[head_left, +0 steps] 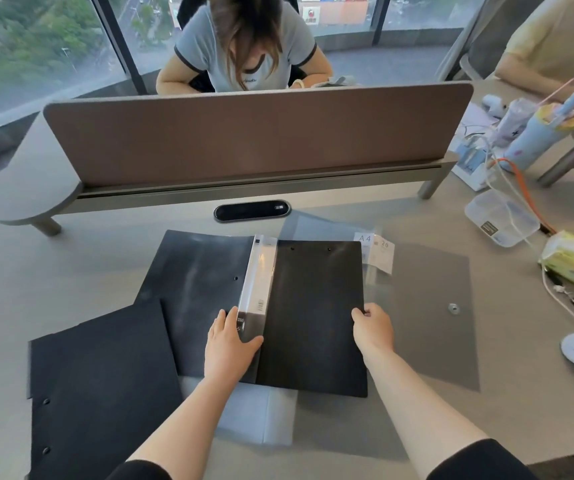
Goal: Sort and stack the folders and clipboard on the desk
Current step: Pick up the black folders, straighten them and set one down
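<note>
**Operator:** Hands are both working on the black folder (313, 317) lying open in the middle of the desk (521, 410). My left hand (231, 344) is resting on its lower spine, fingers spread and curled loosely over the clear spine label (257, 285), pressing rather than gripping. My right hand (373, 329) is pinching the right cover's outer edge, thumb on top, fingers tucked underneath where I cannot see them.

**Observer:** Why that split?

**Operator:** I'm judging the left is pinning the spine so the folder isn't sliding while the right is getting ready to swing the cover shut. It has to be closed before it can be stacked.

**Observer:** Where is the rest sitting?

**Operator:** A second black folder (101, 393) is lying toward the desk's near left corner, overlapping the open one's left cover. A grey translucent folder (434, 323) with a snap button is lying just right of my right hand, toward the right edge. A pale blue sleeve (261, 417) is poking out from under the open folder at the near edge. A packaged sleeve marked A4 (377, 251) is peeking out behind the far right corner of the black cover.

**Observer:** And the clipboard?

**Operator:** I cannot tell which piece it is. Sorting is looking barely begun; nothing is stacked squarely yet.
</note>
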A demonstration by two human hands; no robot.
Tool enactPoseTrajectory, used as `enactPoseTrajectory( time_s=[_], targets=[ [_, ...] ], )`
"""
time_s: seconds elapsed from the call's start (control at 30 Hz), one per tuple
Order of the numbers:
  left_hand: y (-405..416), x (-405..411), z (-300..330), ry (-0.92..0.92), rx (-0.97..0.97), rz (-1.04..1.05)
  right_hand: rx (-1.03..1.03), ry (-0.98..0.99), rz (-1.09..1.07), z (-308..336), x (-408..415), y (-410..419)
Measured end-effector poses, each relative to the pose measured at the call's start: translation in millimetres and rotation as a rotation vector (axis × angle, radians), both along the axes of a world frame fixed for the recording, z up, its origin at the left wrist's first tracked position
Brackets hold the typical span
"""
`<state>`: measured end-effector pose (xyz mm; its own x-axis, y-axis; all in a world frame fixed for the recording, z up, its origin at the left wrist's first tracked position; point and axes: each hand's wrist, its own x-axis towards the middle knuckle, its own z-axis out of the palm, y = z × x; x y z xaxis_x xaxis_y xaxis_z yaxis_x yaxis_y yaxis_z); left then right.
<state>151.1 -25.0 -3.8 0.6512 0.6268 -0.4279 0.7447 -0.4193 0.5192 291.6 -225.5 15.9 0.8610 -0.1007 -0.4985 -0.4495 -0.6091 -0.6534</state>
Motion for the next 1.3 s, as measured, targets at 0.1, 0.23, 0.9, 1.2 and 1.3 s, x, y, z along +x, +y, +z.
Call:
enactPoseTrajectory(
  time_s=[0.1,0.23,0.9,1.2,1.3],
  targets=[
    [3,-1,6,-0.024,-0.029,0.014,0.074,-0.039,-0.012,9,-3,2],
    [6,-2,17,-0.075,-0.050,0.041,0.198,-0.129,0.000,22,-8,3],
    [46,-20,109,-0.711,-0.457,0.266,0.737,-0.457,0.153,154,-10,21],
    [58,-32,162,-0.897,-0.596,0.233,0.877,-0.400,0.146,179,-23,52],
    [62,-40,165,-0.906,-0.649,0.254,0.865,-0.376,0.147,173,-26,61]
  ],
)
